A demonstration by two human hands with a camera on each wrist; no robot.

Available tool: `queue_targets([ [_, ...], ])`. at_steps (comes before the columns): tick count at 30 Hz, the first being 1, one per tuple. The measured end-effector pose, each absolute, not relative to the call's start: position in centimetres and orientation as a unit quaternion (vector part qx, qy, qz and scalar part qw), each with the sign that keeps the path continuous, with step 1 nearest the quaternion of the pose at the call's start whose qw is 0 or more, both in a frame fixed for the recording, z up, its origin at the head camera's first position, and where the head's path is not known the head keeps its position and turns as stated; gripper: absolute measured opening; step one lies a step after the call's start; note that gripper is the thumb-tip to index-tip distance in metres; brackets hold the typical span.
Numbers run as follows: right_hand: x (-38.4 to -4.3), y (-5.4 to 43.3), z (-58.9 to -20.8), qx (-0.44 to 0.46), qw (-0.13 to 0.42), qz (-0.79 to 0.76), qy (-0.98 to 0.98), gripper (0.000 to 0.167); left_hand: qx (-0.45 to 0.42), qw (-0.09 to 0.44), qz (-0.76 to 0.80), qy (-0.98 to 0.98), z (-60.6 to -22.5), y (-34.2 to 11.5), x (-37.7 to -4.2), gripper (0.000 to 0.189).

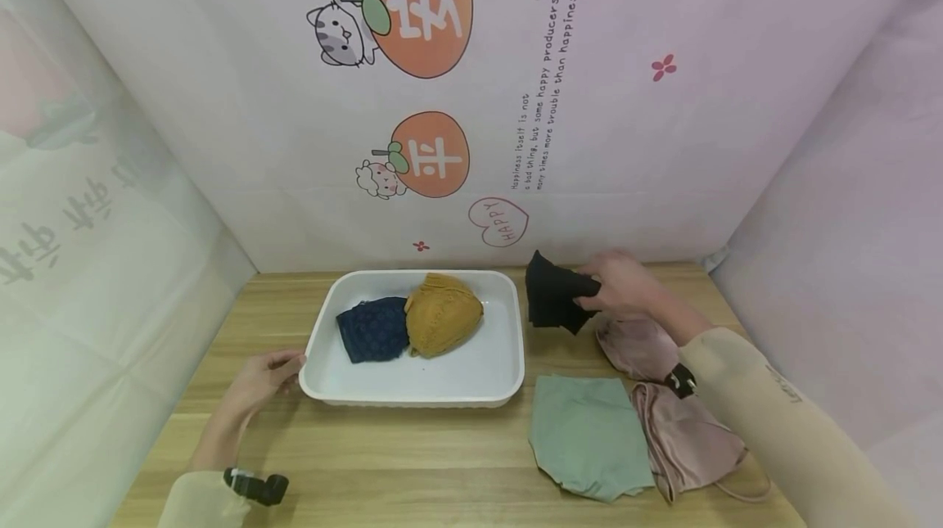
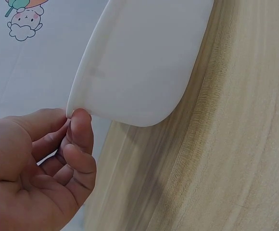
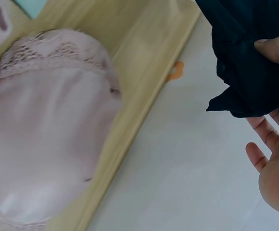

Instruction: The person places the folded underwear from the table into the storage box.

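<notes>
My left hand pinches the rim of a white plastic tray at its left side; the left wrist view shows thumb and forefinger on the tray's edge. Inside the tray lie a navy folded garment and, touching it, a mustard-yellow bunched garment. To the right of the tray, my right hand holds a black folded garment between thumb and fingers. In the right wrist view this dark cloth hangs raised, with one corner sticking out.
Below the right forearm lies a pink satin garment, lace-edged in the right wrist view. Nearer the front are a pale green folded garment and another pink one with a strap. Printed cloth walls border the wooden table.
</notes>
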State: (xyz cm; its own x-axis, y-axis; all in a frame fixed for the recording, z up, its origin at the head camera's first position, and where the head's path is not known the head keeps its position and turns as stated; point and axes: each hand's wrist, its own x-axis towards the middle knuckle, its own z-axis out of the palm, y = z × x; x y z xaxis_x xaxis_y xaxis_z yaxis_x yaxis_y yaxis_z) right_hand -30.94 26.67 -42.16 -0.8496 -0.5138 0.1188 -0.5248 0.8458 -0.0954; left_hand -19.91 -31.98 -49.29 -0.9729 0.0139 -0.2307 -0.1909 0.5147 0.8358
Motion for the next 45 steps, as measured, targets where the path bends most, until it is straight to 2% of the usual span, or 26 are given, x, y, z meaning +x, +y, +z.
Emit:
queue_targets([
  [11, -31.8, 24.1, -41.1, 0.294, 0.066, 0.059, -0.952, 0.047, -0.058, 0.104, 0.49, 0.864, -49.1, -31.8, -19.9, 0.047],
  [37, -33.7, 17.3, -40.4, 0.339, 0.068, 0.092, -0.934, 0.047, -0.066, 0.107, 0.492, 0.862, -49.6, -32.0, -19.9, 0.049],
  [45, -34.1, 15.5, -41.0, 0.359, 0.076, 0.097, -0.925, 0.038, -0.066, 0.108, 0.483, 0.866, -49.5, -32.0, -19.9, 0.05],
])
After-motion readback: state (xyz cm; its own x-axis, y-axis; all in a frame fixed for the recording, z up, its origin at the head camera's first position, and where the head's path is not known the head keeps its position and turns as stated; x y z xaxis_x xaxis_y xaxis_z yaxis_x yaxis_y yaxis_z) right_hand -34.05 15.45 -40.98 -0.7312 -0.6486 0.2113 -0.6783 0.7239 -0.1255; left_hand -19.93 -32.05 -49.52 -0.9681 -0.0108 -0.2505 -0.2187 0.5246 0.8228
